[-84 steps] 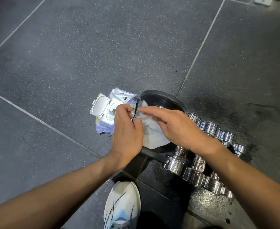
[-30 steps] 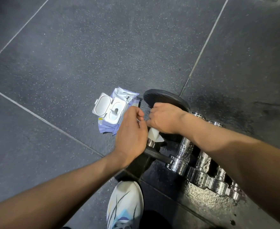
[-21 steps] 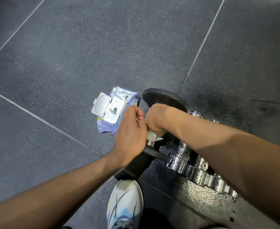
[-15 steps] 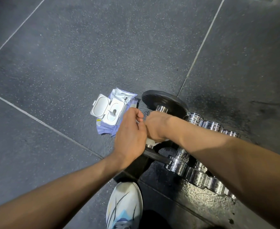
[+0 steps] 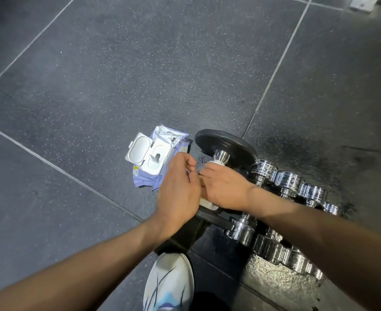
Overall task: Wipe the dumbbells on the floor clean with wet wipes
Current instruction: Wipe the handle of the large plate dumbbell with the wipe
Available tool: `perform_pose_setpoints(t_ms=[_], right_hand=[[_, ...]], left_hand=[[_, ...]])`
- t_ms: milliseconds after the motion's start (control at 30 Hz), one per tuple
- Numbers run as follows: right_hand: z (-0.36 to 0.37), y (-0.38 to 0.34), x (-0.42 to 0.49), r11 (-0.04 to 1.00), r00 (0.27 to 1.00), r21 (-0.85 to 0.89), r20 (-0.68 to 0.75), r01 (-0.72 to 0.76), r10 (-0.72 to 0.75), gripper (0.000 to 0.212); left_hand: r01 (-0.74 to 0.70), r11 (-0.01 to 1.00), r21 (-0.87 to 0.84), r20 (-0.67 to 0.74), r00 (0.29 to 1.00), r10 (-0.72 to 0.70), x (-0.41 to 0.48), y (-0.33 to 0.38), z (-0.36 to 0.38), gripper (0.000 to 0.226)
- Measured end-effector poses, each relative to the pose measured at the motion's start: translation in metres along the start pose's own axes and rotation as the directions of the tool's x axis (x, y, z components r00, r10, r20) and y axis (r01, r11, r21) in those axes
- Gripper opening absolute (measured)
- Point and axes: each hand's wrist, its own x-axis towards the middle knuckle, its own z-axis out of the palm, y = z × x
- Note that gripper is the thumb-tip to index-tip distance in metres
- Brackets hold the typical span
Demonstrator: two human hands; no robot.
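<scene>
1. The right hand [image 5: 224,189] closes a white wet wipe [image 5: 207,204] around the handle of the black-plated dumbbell [image 5: 225,145].
2. The left hand [image 5: 178,194] curls beside it, pinching the wipe's edge.
3. Left of that dumbbell lies the open wipes pack [image 5: 150,157]; to its right, a row of chrome dumbbells [image 5: 286,180] apparently awaits wiping.

No legible text anywhere. The purple-and-white soft plastic wet-wipe pack with its open white flip lid [image 5: 156,160] carries a small dark round emblem near its top edge and a yellow patch at its lower left corner; lettering too small and blurred to read. The chrome end caps of the small dumbbells [image 5: 289,178] show dark engraved markings, indistinct.
</scene>
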Motion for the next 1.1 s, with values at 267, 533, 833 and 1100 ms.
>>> perform_pose_setpoints(t_ms=[267,533,833,1100], right_hand=[[-0.081,0.006,0.059,0.998,0.638,0.057,0.768,0.031,-0.064,0.015],[-0.038,0.007,0.023,0.989,0.969,0.116,0.216,0.096,-0.119,0.022],[-0.016,-0.007,0.017,0.994,0.999,0.091,0.0,0.053,-0.053,0.02],[-0.07,-0.003,0.057,0.995,0.678,0.073,0.728,0.065,-0.098,0.022]], left_hand=[[-0.035,0.999,-0.006,-0.059,0.998,0.034,0.004,-0.006,-0.001,0.016],[-0.05,0.996,-0.079,-0.085,0.995,0.043,0.005,-0.009,-0.001,0.017],[-0.058,0.997,-0.059,-0.07,0.996,0.054,0.004,-0.008,-0.001,0.02],[-0.115,0.993,-0.022,-0.109,0.988,0.112,0.002,-0.006,0.002,0.018]])
